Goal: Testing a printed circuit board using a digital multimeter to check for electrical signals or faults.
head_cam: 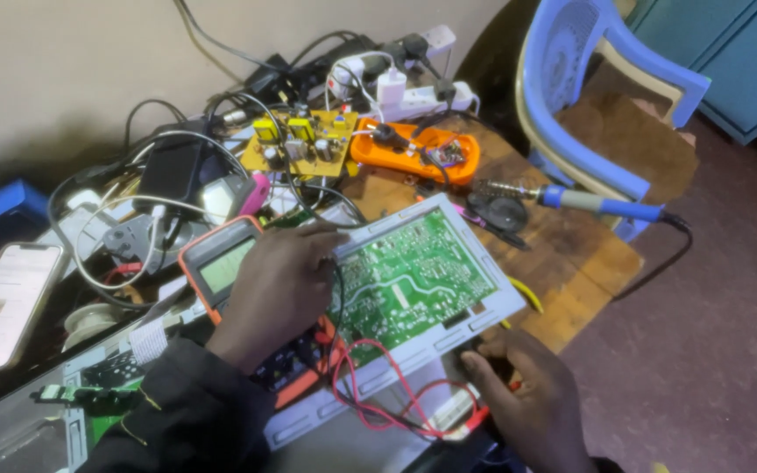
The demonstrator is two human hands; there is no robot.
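a: item one?
b: green circuit board (pixel 409 280), pale traces, set in a white frame, tilted, centre of frame.
a: hands?
b: left hand (pixel 278 293) lies curled over the board's left edge, fingertips touching it; how firm the grip is, cannot tell. right hand (pixel 527 398), lower right, fingers bent at the frame's lower corner, beside red test leads (pixel 370 398).
a: around it?
b: orange multimeter (pixel 216 263) just left of the left hand; phone (pixel 6 302) far left; soldering iron (pixel 571 200) right of centre.
a: surface, room?
b: wooden worktop (pixel 584 280), cluttered with cables; blue plastic chair (pixel 597 96) upper right; dull reddish floor (pixel 711 350).
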